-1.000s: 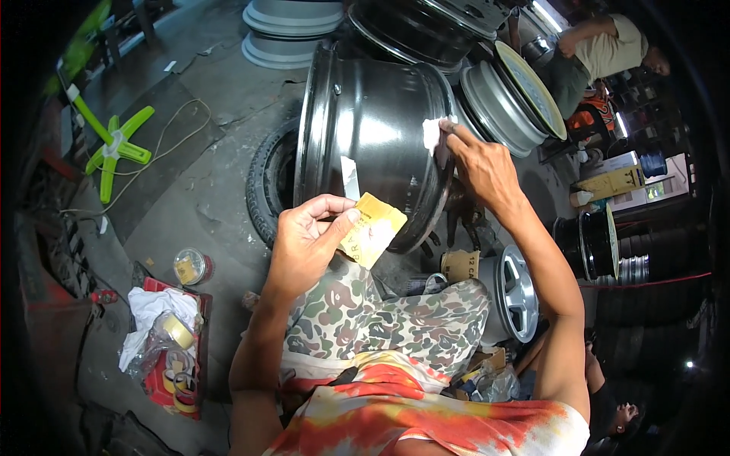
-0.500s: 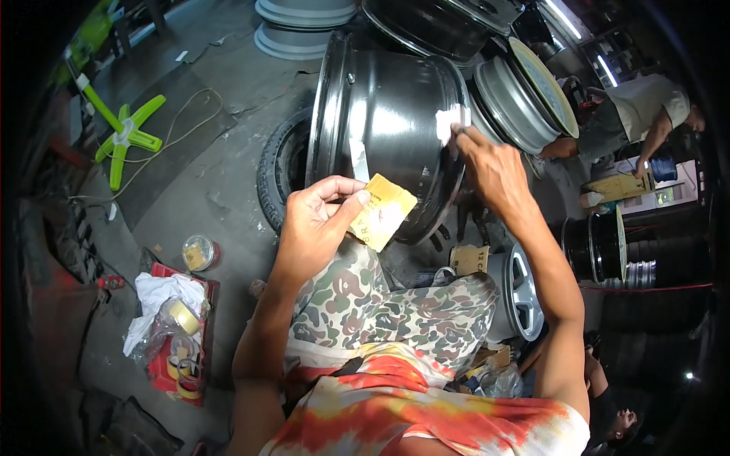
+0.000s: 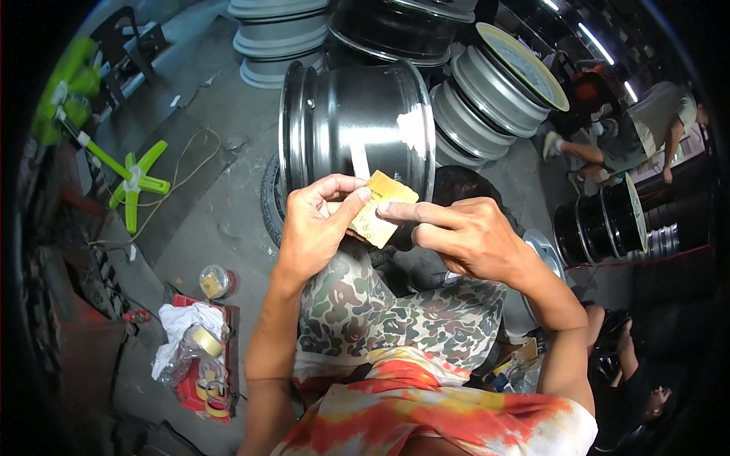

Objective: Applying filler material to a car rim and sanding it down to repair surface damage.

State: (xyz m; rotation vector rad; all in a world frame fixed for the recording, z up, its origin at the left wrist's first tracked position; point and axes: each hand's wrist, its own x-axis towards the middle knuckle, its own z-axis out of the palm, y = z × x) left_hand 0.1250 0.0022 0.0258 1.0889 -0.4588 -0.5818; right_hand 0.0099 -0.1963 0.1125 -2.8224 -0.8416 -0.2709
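My left hand [image 3: 319,228] pinches a small yellow piece of cardboard [image 3: 388,197] between thumb and fingers. A pale, flat, blade-like strip [image 3: 359,156] rises beyond that hand; its lower end is hidden. My right hand [image 3: 471,235] reaches in from the right, index finger stretched out and its tip on the cardboard's face, the other fingers partly curled. Nothing shows in its grip. In front of me a glossy black wheel rim [image 3: 376,99] lies on its side, with a jagged white patch [image 3: 413,131] near its right edge.
A tyre [image 3: 271,197] lies beside the rim. Grey rims [image 3: 277,45] are stacked behind it, others [image 3: 498,91] to the right. At left are a red tray [image 3: 228,319] with tape rolls and cloth, a round tub [image 3: 216,281] and a green star-shaped base [image 3: 137,182]. Two people are at the right.
My right hand has left the rim's right edge and come down left onto the cardboard. The rim sits further left in view. My left hand keeps its grip on the cardboard.
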